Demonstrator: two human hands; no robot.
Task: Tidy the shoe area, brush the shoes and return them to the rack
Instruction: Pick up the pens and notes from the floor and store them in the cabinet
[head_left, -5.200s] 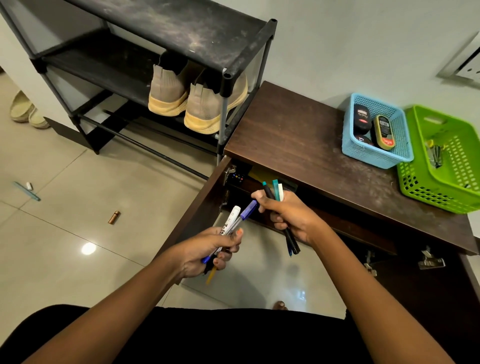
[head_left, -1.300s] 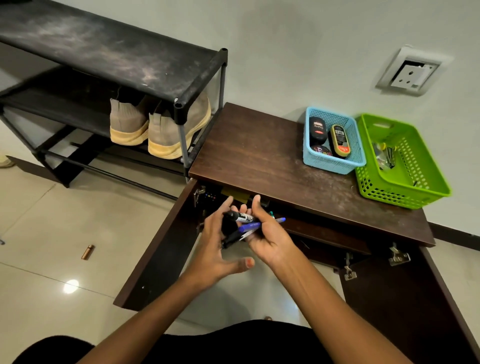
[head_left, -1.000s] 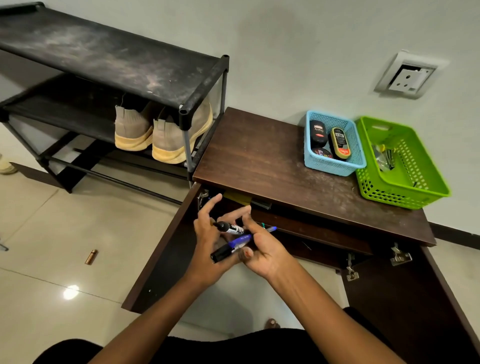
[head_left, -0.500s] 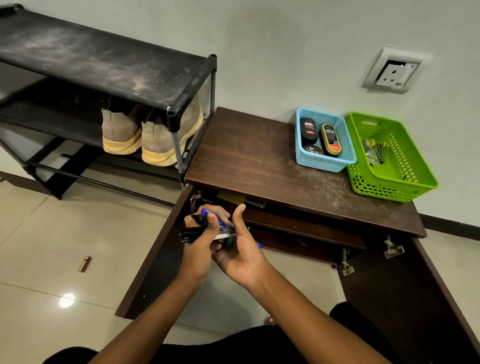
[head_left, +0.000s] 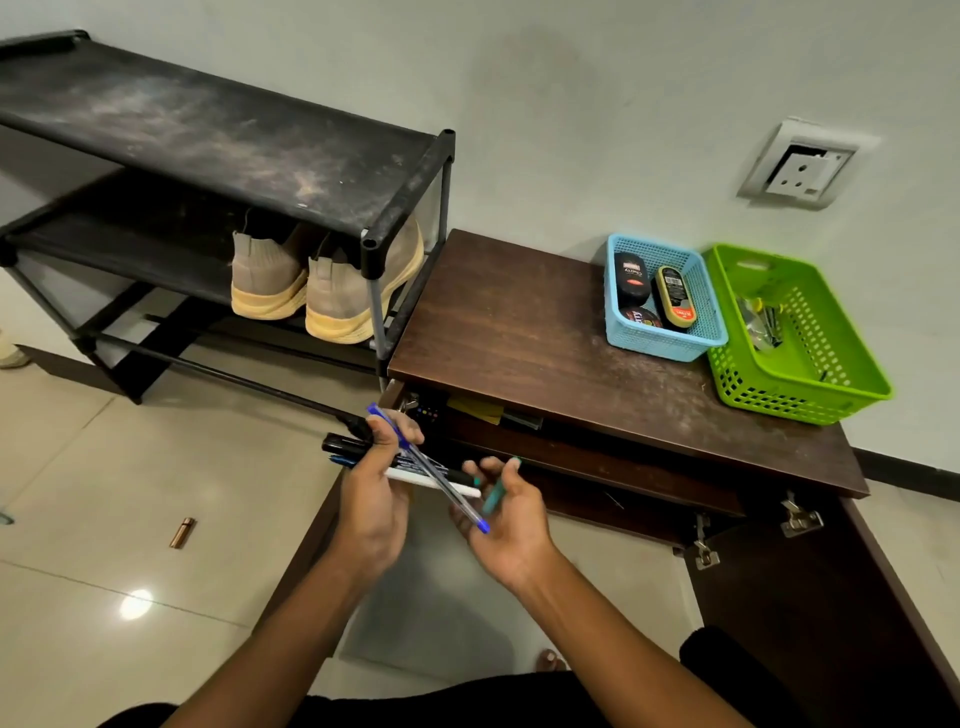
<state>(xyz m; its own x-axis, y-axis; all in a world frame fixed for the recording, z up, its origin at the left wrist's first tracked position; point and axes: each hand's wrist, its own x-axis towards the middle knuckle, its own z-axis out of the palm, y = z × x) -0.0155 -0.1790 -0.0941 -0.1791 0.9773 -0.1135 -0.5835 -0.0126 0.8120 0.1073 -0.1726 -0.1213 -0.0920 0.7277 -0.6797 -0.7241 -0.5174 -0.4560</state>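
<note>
A person's left hand grips a bundle of pens and markers, fingers curled tight around the middle, with a blue pen slanting out of the bunch. Its capped tip rests on the right hand, which lies palm up just beside it. That hand's fingers are loose and spread, and a teal pen lies among them. Just beyond both sets of fingers is the open front of a dark wooden table, its doors swung wide. A pair of beige shoes stands heels outward up and to the left of the left fingers, well apart from them, on the middle shelf of a dusty black shoe rack. Far beyond the right fingers, on the table, a blue basket of shoe-care items touches a green basket. A small copper-coloured cylinder lies on the tiled floor, left of the left fingers.
</note>
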